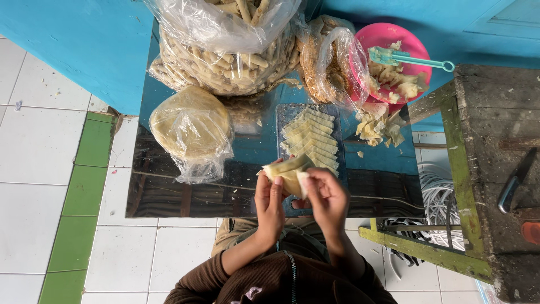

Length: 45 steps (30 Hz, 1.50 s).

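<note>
You hold one folded pastry wrapper (288,171) in both hands above the mirrored tabletop (169,194), its long axis running left-low to right-high. Your left hand (269,202) and right hand (327,198) pinch it with closed fingers. Three plastic bags and one pink bowl (388,39) sit beyond.

- The pastry wrapper (289,171) is pale yellow, like the stack of folded wrappers (312,138).
- The bowl (394,39) is bright pink; the tongs (410,58) on it are teal.
- The counter (247,146) is shiny, mirroring blue.
- The wall (84,45) is turquoise.
- The floor (39,146) has white tiles with a green tile stripe (84,191).
- The sleeves (202,281) are brown.
- The wooden frame (450,129) on the right shows worn green paint.
</note>
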Each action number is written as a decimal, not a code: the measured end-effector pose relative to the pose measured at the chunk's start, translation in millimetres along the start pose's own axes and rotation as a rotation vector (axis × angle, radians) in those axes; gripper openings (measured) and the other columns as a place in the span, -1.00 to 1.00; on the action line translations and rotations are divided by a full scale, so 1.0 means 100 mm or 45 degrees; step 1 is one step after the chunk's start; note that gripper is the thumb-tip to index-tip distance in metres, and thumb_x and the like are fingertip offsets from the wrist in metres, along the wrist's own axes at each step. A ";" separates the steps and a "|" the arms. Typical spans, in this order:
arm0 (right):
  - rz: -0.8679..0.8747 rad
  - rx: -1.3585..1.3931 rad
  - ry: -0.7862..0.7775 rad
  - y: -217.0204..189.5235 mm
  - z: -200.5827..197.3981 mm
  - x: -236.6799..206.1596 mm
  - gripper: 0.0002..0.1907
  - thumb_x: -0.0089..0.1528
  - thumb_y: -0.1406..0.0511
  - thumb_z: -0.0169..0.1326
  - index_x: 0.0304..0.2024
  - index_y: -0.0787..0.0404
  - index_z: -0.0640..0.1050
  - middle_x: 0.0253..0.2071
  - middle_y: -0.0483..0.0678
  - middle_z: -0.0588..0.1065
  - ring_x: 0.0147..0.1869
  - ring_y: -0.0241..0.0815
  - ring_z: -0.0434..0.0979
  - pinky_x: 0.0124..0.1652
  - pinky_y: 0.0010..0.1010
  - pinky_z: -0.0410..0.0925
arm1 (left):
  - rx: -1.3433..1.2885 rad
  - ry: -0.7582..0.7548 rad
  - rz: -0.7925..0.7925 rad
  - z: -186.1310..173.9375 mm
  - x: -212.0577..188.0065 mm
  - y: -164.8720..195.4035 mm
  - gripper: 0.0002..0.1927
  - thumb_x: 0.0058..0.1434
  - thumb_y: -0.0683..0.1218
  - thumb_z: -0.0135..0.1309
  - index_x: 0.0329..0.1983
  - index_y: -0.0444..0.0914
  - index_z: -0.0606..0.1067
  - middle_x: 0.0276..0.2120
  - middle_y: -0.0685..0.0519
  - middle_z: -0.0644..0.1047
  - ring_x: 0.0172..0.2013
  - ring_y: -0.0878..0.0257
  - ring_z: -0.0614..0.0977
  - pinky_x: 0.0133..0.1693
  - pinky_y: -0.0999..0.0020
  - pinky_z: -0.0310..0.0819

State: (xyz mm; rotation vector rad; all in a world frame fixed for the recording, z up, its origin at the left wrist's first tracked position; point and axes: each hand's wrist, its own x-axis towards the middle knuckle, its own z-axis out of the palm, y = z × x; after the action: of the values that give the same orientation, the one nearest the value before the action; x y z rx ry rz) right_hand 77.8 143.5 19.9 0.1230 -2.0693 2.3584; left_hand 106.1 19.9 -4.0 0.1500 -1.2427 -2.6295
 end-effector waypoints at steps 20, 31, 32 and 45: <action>-0.345 0.050 0.071 0.04 -0.50 0.07 -0.80 0.34 0.39 0.18 -0.01 0.35 0.52 0.00 0.08 0.54 -0.01 -0.20 0.60 -0.01 -0.40 0.51 | -0.419 0.128 -0.045 -0.20 0.09 -0.03 -0.56 0.59 -0.07 -0.26 0.46 -0.33 0.23 0.18 -0.15 0.48 0.04 0.16 0.61 -0.01 0.21 0.59; 0.230 -0.064 -0.247 0.02 -0.43 0.13 -0.48 0.30 0.26 0.05 0.27 0.17 0.23 0.11 -0.06 0.47 -0.02 -0.30 0.57 -0.35 -0.47 0.61 | -0.492 0.197 -0.201 -0.10 0.00 0.00 -0.57 0.50 -0.07 -0.31 0.38 -0.30 0.21 0.16 -0.11 0.49 0.08 0.14 0.63 0.03 0.18 0.62; 0.279 -0.068 -0.231 0.06 -0.45 0.12 -0.55 0.31 0.27 0.07 0.21 0.22 0.30 0.05 -0.05 0.49 -0.03 -0.31 0.58 -0.35 -0.45 0.61 | -0.469 0.179 -0.182 -0.11 -0.01 0.00 -0.57 0.52 -0.08 -0.29 0.39 -0.31 0.22 0.16 -0.11 0.49 0.06 0.16 0.62 0.00 0.21 0.61; -0.218 -1.071 0.002 -0.07 -0.35 0.19 -0.85 0.26 0.32 0.23 -0.19 0.28 0.61 -0.31 -0.03 0.55 -0.42 -0.26 0.56 -0.44 -0.44 0.38 | -0.142 0.356 0.109 -0.44 -0.05 0.12 -0.53 0.54 -0.08 -0.22 0.46 -0.30 0.19 0.24 -0.12 0.44 0.02 0.24 0.60 -0.05 0.31 0.59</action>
State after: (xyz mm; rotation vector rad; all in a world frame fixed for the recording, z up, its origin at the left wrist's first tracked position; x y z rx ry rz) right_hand 57.7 178.0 23.2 0.2681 -2.6993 1.2394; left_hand 121.4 -19.2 -22.7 0.4197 -0.9862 -2.4912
